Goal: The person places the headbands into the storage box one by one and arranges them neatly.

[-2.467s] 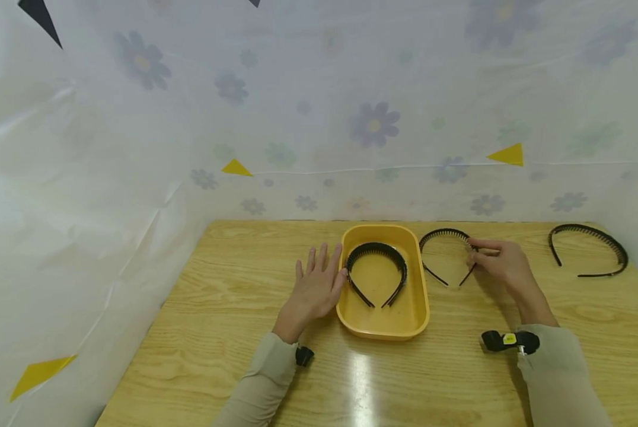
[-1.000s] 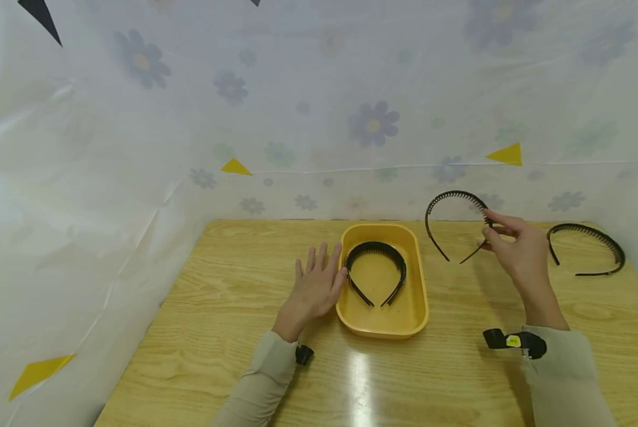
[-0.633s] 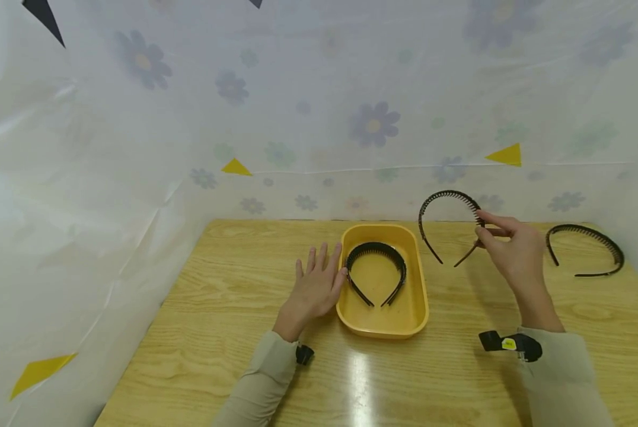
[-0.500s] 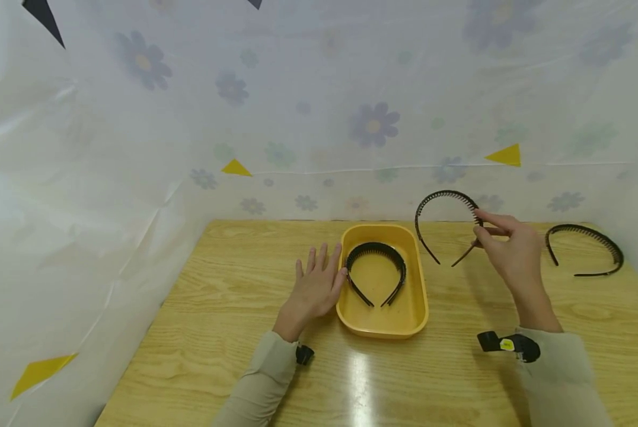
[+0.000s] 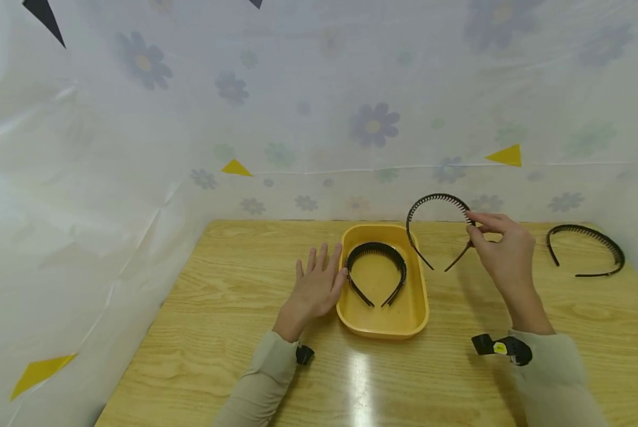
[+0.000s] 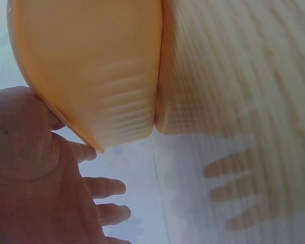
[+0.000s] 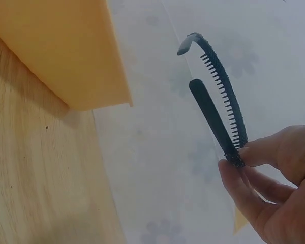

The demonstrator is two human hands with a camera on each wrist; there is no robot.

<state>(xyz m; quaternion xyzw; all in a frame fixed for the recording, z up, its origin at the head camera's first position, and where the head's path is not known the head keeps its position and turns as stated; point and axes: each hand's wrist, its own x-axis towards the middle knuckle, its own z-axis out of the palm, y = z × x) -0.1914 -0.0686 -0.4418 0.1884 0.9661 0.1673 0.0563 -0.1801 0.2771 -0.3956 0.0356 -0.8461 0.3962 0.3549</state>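
A black toothed headband (image 5: 440,197) is raised above the table, pinched at its right side between the thumb and fingers of my right hand (image 5: 503,249). The right wrist view shows this headband (image 7: 221,84) with its comb teeth along the inner edge. My left hand (image 5: 313,290) lies with fingers spread against the left rim of a yellow plastic tray (image 5: 383,325); the left wrist view shows the hand (image 6: 35,173) touching that rim. Inside the tray rest black headbands (image 5: 376,248), stacked so closely that I cannot tell how many.
Another black headband (image 5: 591,228) lies on the wooden table (image 5: 233,296) at the far right. A white flower-patterned sheet (image 5: 308,130) stands behind the table and along its left side, with yellow triangles on it.
My right hand has lifted the headband off the table, and then moved left with it, to the tray's right edge. The left hand and the tray have stayed in place.
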